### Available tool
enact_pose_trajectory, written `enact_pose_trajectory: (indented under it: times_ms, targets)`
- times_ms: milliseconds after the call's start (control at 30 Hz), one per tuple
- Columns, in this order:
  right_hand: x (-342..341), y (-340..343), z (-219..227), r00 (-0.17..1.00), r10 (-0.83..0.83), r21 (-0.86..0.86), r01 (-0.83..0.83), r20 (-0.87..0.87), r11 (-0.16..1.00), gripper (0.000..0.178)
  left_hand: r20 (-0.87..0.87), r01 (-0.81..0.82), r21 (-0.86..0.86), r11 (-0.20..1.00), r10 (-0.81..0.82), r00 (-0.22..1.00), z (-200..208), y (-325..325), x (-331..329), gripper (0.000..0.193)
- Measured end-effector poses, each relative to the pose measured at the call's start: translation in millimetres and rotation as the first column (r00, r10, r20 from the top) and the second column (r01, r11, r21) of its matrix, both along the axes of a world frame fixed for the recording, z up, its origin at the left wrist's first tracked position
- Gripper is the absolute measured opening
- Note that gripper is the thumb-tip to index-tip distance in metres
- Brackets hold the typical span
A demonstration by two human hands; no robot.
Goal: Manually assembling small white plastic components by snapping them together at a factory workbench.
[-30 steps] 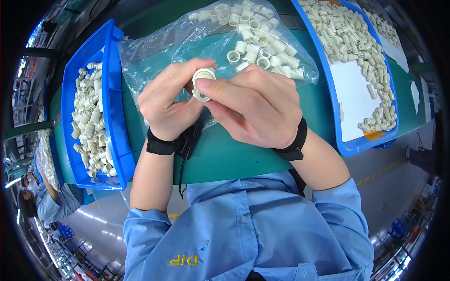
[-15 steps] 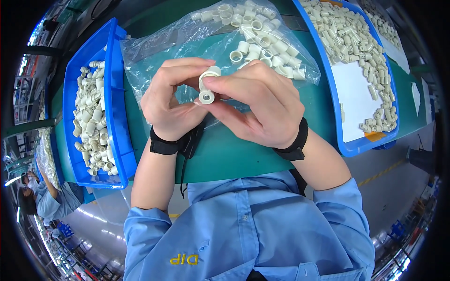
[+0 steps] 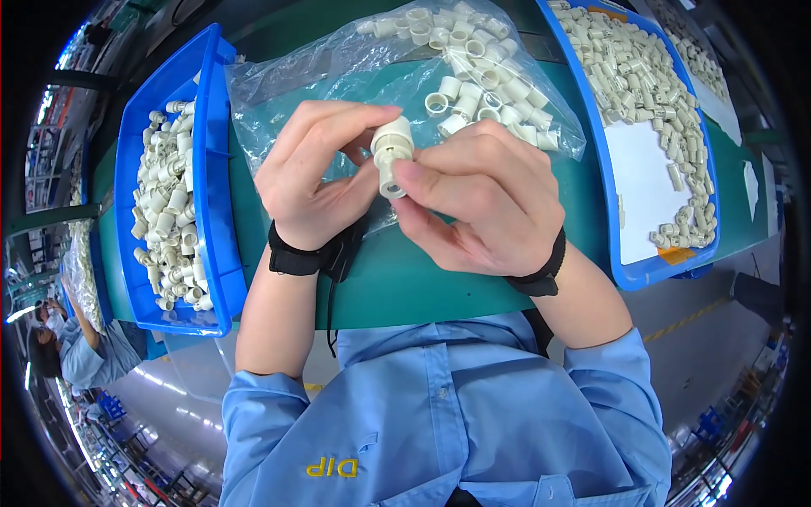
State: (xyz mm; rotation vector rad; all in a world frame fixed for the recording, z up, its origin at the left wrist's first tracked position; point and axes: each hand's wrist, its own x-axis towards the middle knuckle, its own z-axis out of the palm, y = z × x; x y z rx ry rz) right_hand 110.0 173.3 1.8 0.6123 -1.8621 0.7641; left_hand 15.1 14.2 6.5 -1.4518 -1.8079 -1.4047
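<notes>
Between my two hands is a cream-white stepped plastic fitting [image 3: 392, 142], with a wide collar at the far end and a narrower tube toward me. My left hand [image 3: 317, 182] grips the wide collar, index finger over its top and thumb at its side. The thumb and fingertips of my right hand [image 3: 486, 203] pinch the narrow tube, whose round end faces me. Whether the collar and tube are one piece or two fitted together, I cannot tell. Just beyond my hands lies a clear plastic bag [image 3: 296, 84] with several short white plastic sleeves [image 3: 507, 84].
A blue bin [image 3: 215, 194] of assembled-looking white fittings [image 3: 169, 211] stands at left. At right, a blue tray [image 3: 621, 245] lined with white paper holds many small cream tubular parts [image 3: 625, 76]. All rest on a green table [image 3: 422, 296]. Another person [image 3: 93, 346] works at far left.
Both hands have shifted slightly right and toward me with the fitting. It has tipped so more of its narrow tube shows, and my right fingers sit lower along it.
</notes>
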Motion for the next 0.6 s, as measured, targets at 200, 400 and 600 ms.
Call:
enact_pose_trajectory:
  times_ms: [200, 400, 600]
  targets:
    - [-5.3, 1.1, -0.4, 0.999, -0.038, -0.026, 0.038, -0.012, 0.999, 0.043, -0.026, -0.004, -0.047, 0.999, 0.003, 1.0, 0.5, 0.4, -3.5, 0.037]
    - [-2.7, -0.7, 0.2, 0.999, -0.04, -0.048, 0.04, 0.013, 0.998, 0.043, 0.026, 0.037, -0.01, 0.999, -0.036, 0.999, 1.7, 1.7, -1.8, 0.034]
    - [-4.2, 1.5, -1.1, 0.998, 0.062, 0.016, -0.063, 0.026, 0.998, 0.041, 0.158, 0.158, 0.051, 0.986, -0.164, 0.974, -5.1, -0.2, -5.3, 0.033]
